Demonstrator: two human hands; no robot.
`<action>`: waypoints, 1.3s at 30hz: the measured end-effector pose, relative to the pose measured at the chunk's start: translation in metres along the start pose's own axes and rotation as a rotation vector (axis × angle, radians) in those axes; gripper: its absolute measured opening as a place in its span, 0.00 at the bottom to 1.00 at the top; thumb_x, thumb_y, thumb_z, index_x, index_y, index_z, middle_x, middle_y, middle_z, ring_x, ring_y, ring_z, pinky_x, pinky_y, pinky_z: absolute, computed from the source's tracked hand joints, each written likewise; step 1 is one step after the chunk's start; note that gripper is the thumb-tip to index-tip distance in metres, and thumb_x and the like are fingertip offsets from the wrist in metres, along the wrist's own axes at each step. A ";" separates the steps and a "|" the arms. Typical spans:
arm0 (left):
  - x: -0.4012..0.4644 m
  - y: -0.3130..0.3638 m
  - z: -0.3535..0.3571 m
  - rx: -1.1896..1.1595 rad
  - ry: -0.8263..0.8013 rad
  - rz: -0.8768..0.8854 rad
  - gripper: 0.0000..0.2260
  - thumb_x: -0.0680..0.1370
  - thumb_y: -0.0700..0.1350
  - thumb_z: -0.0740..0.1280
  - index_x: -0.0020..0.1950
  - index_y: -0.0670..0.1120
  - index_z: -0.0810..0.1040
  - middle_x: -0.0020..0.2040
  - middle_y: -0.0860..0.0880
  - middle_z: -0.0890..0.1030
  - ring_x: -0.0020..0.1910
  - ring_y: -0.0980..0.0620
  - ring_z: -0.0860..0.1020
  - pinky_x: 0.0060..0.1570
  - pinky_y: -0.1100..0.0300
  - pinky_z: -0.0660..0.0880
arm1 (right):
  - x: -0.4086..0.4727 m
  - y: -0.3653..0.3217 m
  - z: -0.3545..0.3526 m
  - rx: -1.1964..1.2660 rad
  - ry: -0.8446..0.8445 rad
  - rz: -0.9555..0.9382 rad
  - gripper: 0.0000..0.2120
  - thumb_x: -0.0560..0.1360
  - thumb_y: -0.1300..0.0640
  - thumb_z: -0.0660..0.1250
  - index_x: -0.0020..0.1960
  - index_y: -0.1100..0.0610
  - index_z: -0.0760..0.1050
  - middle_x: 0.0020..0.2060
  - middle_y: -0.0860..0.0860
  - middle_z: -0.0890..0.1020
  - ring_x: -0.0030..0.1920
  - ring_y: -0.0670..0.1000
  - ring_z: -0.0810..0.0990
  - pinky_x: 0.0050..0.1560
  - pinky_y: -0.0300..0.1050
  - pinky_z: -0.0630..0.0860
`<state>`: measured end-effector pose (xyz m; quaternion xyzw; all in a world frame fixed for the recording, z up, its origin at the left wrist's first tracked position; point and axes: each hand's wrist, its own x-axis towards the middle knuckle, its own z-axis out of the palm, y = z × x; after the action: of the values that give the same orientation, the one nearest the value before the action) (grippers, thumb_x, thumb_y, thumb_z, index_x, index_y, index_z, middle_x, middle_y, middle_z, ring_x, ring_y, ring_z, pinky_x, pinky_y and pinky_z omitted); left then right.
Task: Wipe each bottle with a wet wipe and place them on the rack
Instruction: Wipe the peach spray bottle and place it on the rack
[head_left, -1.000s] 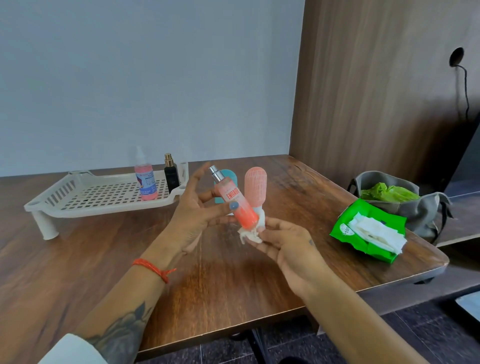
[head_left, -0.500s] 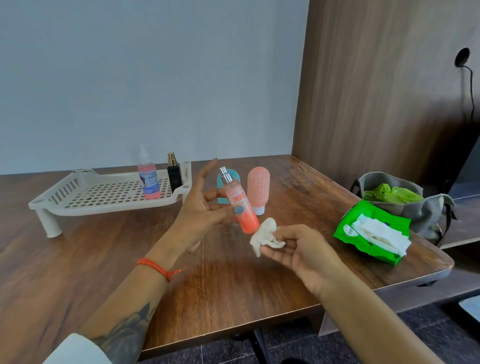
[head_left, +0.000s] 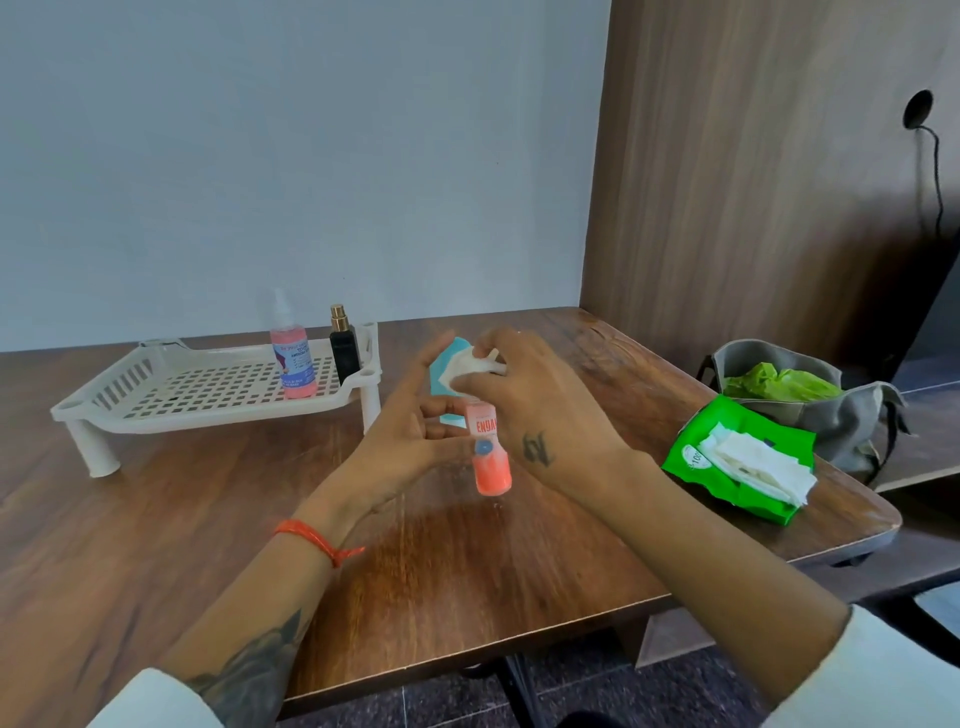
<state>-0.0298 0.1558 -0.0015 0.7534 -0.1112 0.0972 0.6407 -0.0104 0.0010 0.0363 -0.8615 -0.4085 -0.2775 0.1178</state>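
Over the near half of a brown wood-grain table (head_left: 156, 545), a person's left hand (head_left: 405, 441) pinches a slim coral-orange spray bottle with red lettering (head_left: 490, 457) between thumb and curled fingers, its index finger stretched straight, holding the bottle upright in the air. The right hand (head_left: 540, 410) closes over the bottle's top, its fingers bunched round a crumpled white wet wipe (head_left: 470, 366) pressed against the cap. A red thread bracelet (head_left: 311, 535) circles the left wrist.

At three o'clock from the hands, near the table's right edge, lies an open green plastic pack of wet wipes (head_left: 737, 457) with white sheets spilling from its mouth. Just beyond it, at two o'clock, a grey fabric bag (head_left: 852, 421) sags open at the table's edge, a crumpled bright green plastic bag (head_left: 779, 382) inside it.

Directly behind the hands a teal container (head_left: 447, 384) stands partly hidden. At ten o'clock a white perforated plastic rack on short legs (head_left: 171, 395) holds two bottles upright at its right end: a clear-capped pink spray bottle (head_left: 293, 358) and, beside it, a small black perfume bottle with a gold top (head_left: 343, 348). The rack's left portion lies bare.

A pale grey-blue wall (head_left: 311, 156) backs the table; a dark wood panel (head_left: 753, 182) rises at the right.
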 end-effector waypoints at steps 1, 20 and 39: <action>0.000 0.000 0.000 -0.011 -0.004 -0.006 0.44 0.61 0.40 0.76 0.71 0.64 0.60 0.51 0.45 0.82 0.48 0.47 0.83 0.56 0.48 0.78 | -0.002 0.002 0.001 -0.023 0.013 -0.050 0.20 0.67 0.62 0.75 0.58 0.55 0.78 0.61 0.57 0.73 0.60 0.57 0.71 0.54 0.53 0.78; -0.003 0.006 0.003 0.016 -0.066 -0.064 0.46 0.61 0.40 0.75 0.72 0.64 0.58 0.60 0.40 0.80 0.53 0.46 0.83 0.59 0.44 0.76 | -0.001 0.018 0.001 0.557 0.077 0.430 0.10 0.76 0.62 0.61 0.50 0.57 0.81 0.49 0.51 0.82 0.46 0.46 0.78 0.42 0.35 0.75; 0.001 0.001 -0.002 0.061 0.011 -0.083 0.42 0.69 0.32 0.72 0.73 0.61 0.58 0.59 0.43 0.80 0.54 0.46 0.81 0.53 0.48 0.79 | -0.025 0.037 0.021 0.342 0.008 0.505 0.11 0.73 0.60 0.65 0.53 0.54 0.80 0.49 0.51 0.83 0.45 0.47 0.79 0.40 0.32 0.71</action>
<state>-0.0290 0.1572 -0.0002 0.7761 -0.0733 0.0782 0.6215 0.0135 -0.0299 0.0057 -0.9024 -0.2219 -0.1700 0.3279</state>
